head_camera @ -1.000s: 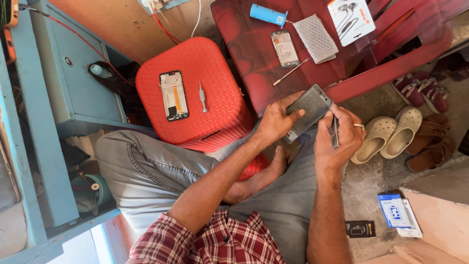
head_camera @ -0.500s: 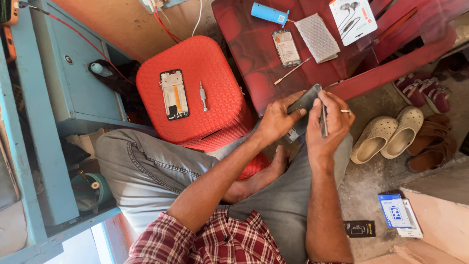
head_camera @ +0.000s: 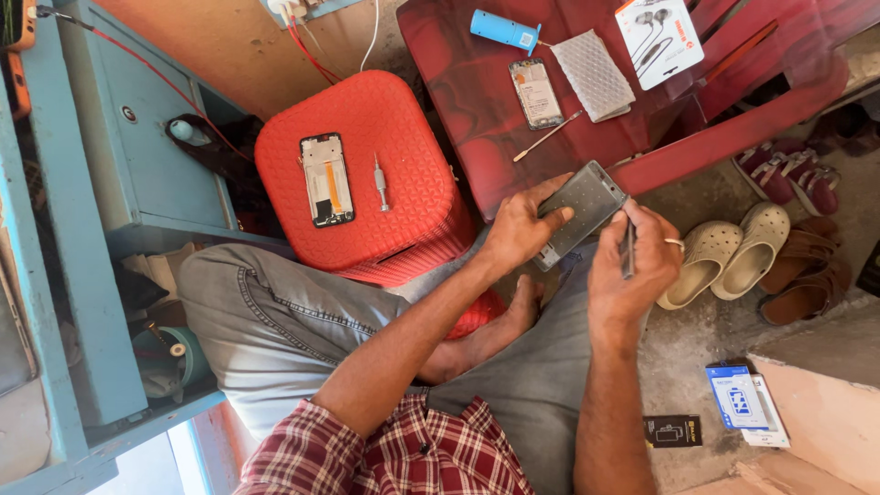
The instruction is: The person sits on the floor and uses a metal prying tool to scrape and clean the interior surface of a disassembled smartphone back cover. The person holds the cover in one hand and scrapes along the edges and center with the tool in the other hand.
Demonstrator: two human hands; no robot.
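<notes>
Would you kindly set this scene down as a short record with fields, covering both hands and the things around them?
left hand: left hand grips the grey phone panel from its left edge
right hand: right hand holds a thin dark tool at the panel's right edge
red stool: red stool bears an opened phone and a small screwdriver, apart
red chair: red chair holds a blue cylinder, a second phone, a grey pad, an earphone pack
floor: pale clogs lie right of the hands
</notes>
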